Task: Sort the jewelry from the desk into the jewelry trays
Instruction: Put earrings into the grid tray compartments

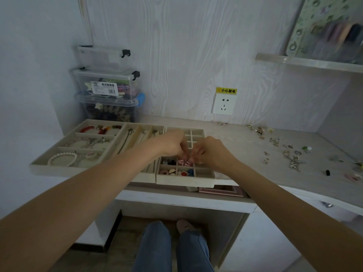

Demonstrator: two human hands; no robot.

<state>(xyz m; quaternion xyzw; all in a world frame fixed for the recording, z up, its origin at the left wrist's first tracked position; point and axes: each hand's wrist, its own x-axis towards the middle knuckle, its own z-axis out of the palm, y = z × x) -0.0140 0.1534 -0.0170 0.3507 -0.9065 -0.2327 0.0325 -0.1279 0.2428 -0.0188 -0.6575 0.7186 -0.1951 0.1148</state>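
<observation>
Three beige jewelry trays lie side by side on the desk: a bracelet tray (64, 169) at left, a necklace tray (137, 128) in the middle, and a small-compartment tray (208, 174) at right. My left hand (170, 143) and my right hand (211, 152) meet over the small-compartment tray, fingers curled and pinching a tiny item between them that I cannot make out. Right below the fingertips a pink-and-white flower piece (185, 162) lies in a compartment. Loose rings and earrings (290, 156) are scattered on the desk at right.
Three stacked clear storage boxes (107, 89) stand in the back left corner. A wall socket (224, 104) sits behind the trays. A shelf (314, 62) hangs at upper right. A small black piece (327, 172) lies near the desk's right front edge. My knees are under the desk.
</observation>
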